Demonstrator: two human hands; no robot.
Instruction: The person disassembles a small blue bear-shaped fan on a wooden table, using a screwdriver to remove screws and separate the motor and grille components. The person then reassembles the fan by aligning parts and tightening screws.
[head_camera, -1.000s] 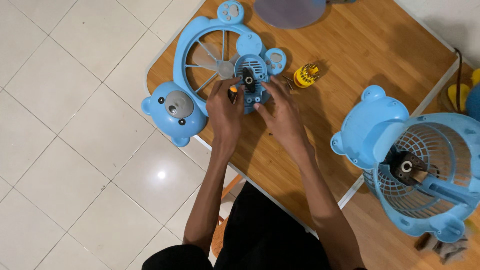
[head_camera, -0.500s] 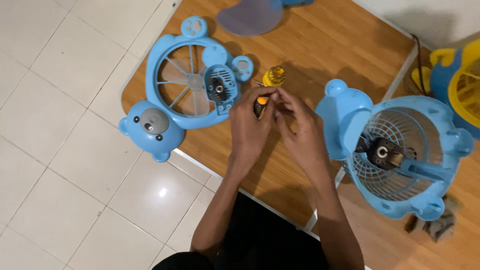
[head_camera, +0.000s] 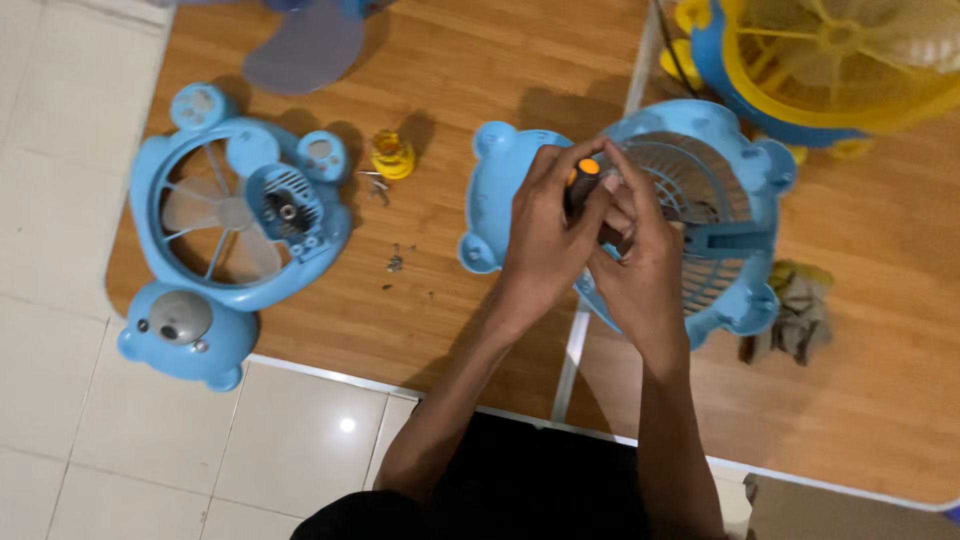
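Both hands had shifted rightward since the earlier frames, away from the flat fan frame (head_camera: 235, 210) on the left and over the second blue fan (head_camera: 690, 215); I noted that the camera view had swung with them. I recorded the left hand (head_camera: 545, 235) and right hand (head_camera: 635, 260) pressed together above the grille of that fan, fingers curled narrow around a small tool with an orange cap (head_camera: 583, 172). The cap showed between the left thumb and forefinger; the dark body below it was hidden by the knuckles, so I could not tell its tip or what it met. I judged the two-handed hold as a steadying grip, one hand closing on the tool, the other bracing it over the hub.

The fan lay on its back on the wooden table (head_camera: 470, 80), grille up, which I judged gave access from above. Its bear-shaped blue base (head_camera: 495, 200) sat just left of the hands, touching the grille rim.

The flat fan frame lay well apart to the left, its motor housing (head_camera: 287, 205) exposed. A round blue bear-faced base (head_camera: 185, 335) overhung the table edge. A yellow cap (head_camera: 393, 155) and loose screws (head_camera: 395, 262) lay between the two fans. A yellow fan (head_camera: 830, 55) stood at the upper right, a rag (head_camera: 790, 310) beside the grille, a grey blade (head_camera: 300, 50) at the top.
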